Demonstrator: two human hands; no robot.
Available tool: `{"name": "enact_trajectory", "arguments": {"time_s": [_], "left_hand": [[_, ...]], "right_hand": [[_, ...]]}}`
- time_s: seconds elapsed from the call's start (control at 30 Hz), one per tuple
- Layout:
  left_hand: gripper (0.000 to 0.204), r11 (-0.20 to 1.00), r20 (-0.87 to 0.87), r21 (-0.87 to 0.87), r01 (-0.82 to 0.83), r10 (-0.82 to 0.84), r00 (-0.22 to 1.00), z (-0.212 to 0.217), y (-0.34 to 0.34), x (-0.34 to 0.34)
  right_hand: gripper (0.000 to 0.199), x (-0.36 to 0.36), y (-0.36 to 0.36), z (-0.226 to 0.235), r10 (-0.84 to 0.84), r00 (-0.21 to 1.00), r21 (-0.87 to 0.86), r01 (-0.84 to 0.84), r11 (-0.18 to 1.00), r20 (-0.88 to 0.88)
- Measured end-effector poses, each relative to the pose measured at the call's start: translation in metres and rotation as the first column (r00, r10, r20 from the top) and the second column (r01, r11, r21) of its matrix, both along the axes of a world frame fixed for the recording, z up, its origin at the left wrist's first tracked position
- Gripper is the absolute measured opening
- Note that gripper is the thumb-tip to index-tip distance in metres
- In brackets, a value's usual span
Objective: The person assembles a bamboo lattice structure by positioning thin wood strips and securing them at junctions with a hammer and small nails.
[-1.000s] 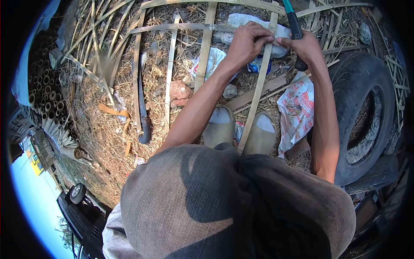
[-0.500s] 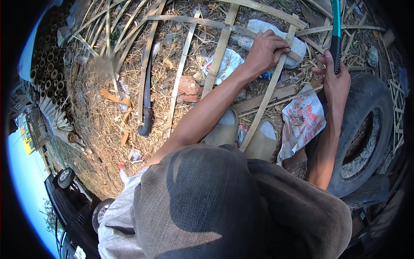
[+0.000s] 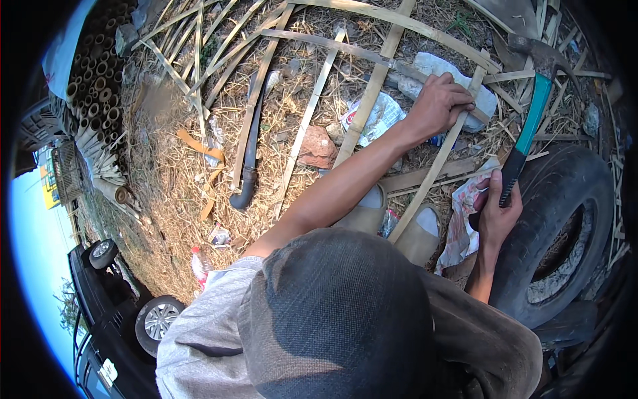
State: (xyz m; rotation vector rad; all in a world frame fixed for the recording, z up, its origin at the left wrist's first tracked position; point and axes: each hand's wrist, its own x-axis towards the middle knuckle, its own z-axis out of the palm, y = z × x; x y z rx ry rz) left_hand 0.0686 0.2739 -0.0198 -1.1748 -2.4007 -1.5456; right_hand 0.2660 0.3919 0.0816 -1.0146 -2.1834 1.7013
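Note:
My left hand [image 3: 438, 110] is closed at a crossing of two thin bamboo strips, its fingertips pressed on the joint. One bamboo strip [image 3: 435, 169] runs from there down between my shoes; the other lies crosswise under the hand. A pale stone block [image 3: 484, 100] sits beneath the crossing. Whether a nail is between the fingers is too small to tell. To the right, my right hand [image 3: 498, 213] grips a claw hammer [image 3: 533, 113] low on its black and teal handle. The hammer's metal head is raised toward the upper right, apart from the strips.
Next to my right arm lies a tyre [image 3: 512, 272]. More bamboo strips form a lattice [image 3: 382, 86] ahead, over dry straw. A reddish stone [image 3: 318, 147], a dark pipe [image 3: 247, 183] and an orange strap [image 3: 211, 193] lie left. Bamboo poles [image 3: 96, 90] are stacked far left, with a black vehicle [image 3: 109, 319] nearer.
My right hand has come down and nearer to me with the hammer, so its head now shows. My left hand stays at the crossing. The whole view has shifted slightly.

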Motion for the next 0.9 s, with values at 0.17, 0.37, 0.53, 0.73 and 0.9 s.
{"name": "enact_trajectory", "arguments": {"time_s": [0.17,0.37,0.53,0.73,0.9], "left_hand": [[0.01,1.0,0.002,-0.014,0.002,-0.002,1.0,0.0,-0.004,0.002],[0.012,0.999,0.012,-0.053,0.005,-0.004,1.0,-0.001,-0.002,-0.001],[0.013,0.999,0.004,-0.035,0.038,-0.037,0.999,0.001,0.001,0.001],[0.015,0.998,-0.027,-0.048,0.029,-0.03,0.999,-0.001,-0.001,-0.001],[0.015,0.999,-0.037,-0.045,0.017,-0.018,0.999,-0.002,0.0,-0.001]], "right_hand": [[0.042,-0.012,-0.001,0.025,0.056,0.987,-0.399,0.009,0.917,0.15],[0.034,0.022,-0.008,0.022,0.01,0.988,-0.055,-0.001,0.998,0.155],[0.023,0.046,-0.013,0.042,0.044,0.963,-0.083,-0.022,0.996,0.266],[0.027,0.066,-0.02,0.022,0.085,0.966,0.259,-0.15,0.954,0.245],[0.029,0.056,-0.013,0.022,0.167,0.946,0.352,-0.262,0.899,0.279]]}}
